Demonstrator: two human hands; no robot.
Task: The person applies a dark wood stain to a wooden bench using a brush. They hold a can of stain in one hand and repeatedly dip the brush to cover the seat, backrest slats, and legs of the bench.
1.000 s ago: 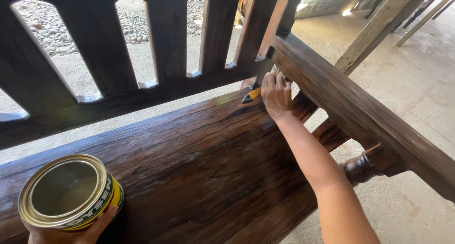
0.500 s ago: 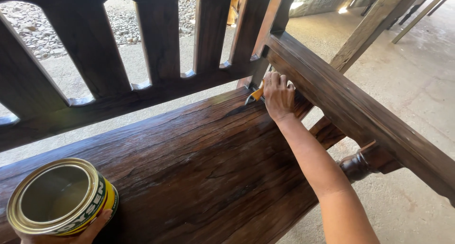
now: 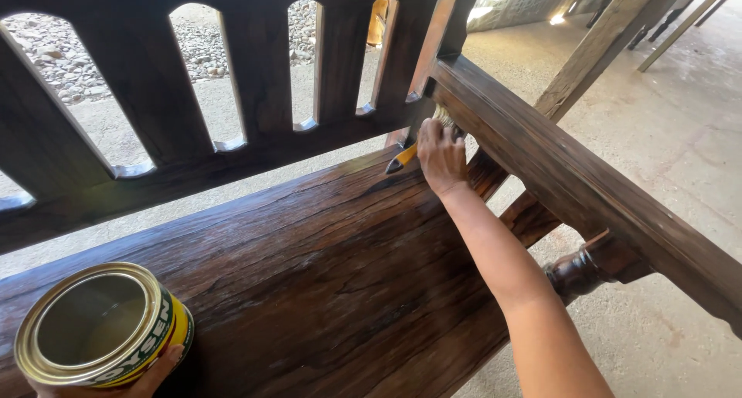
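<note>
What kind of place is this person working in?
Probably an open-air woodworking or furniture-finishing yard. The right hand works a brush on a dark wooden bench, the left hand holds an open can, and bare concrete floor and gravel lie around.

One pkg only: round tin can [image 3: 100, 332], down at 7 o'clock, bottom-left corner. Gold metal rim, open top, inside dull grey-gold. Wrap label round its side: yellow w/ a green band and white lettering. Can sits tilted a bit toward the camera, held from below by the left hand [image 3: 147, 376], against the dark wood surface [image 3: 325, 274]. No signs, no screens.
</note>
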